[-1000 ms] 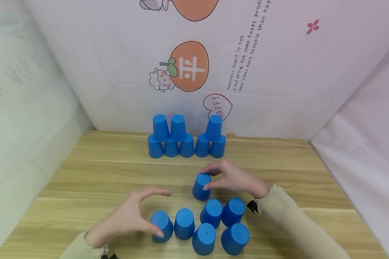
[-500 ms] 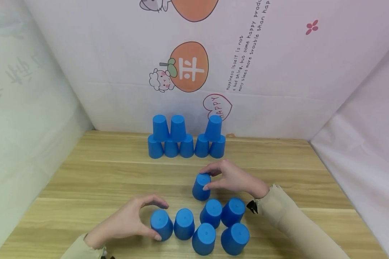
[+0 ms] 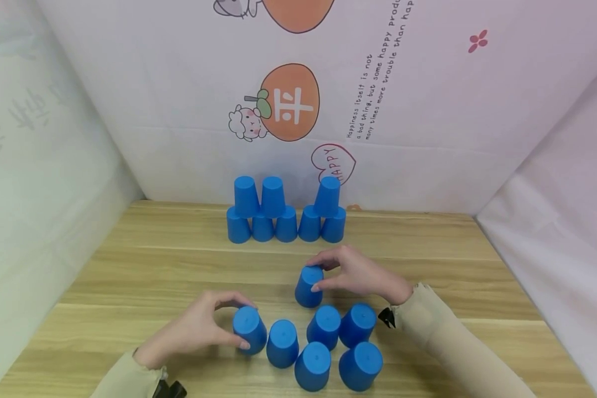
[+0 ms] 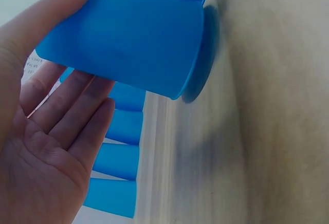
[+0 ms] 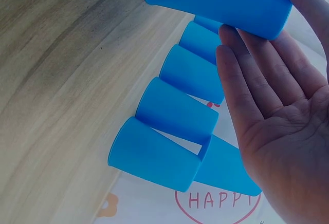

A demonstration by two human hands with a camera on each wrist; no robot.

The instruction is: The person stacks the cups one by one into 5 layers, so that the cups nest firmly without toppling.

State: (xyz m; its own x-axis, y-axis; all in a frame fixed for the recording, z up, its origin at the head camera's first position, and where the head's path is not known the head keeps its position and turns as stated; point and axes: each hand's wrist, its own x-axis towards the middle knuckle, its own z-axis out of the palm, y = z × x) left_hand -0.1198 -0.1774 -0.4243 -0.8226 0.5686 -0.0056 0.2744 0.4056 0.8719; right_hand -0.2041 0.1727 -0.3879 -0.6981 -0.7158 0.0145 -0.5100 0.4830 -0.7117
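Observation:
My left hand [image 3: 199,326] grips an upside-down blue cup [image 3: 249,331] between thumb and fingers. In the left wrist view that cup [image 4: 123,41] has its rim just off the wood, a dark shadow beside it. Farther forward, my right hand [image 3: 355,273] holds another upturned blue cup [image 3: 309,288], thumb on its near side and fingers behind. In the right wrist view this cup [image 5: 221,0] crosses the top. Between the hands and nearer the person stand more upturned cups: one [image 3: 282,345] right beside the left hand's cup, and several others to the right, such as the nearest right cup [image 3: 360,367].
At the back, a row of blue cups [image 3: 286,225] stands upside down, with an upper left pair [image 3: 272,197] and one upper right cup [image 3: 328,197] stacked on it. Behind the wooden table [image 3: 169,265] hangs a printed white cloth [image 3: 194,83].
My left hand has closed round its cup and shifted it slightly forward and up, away from its earlier spot. The right hand and its cup stay in place.

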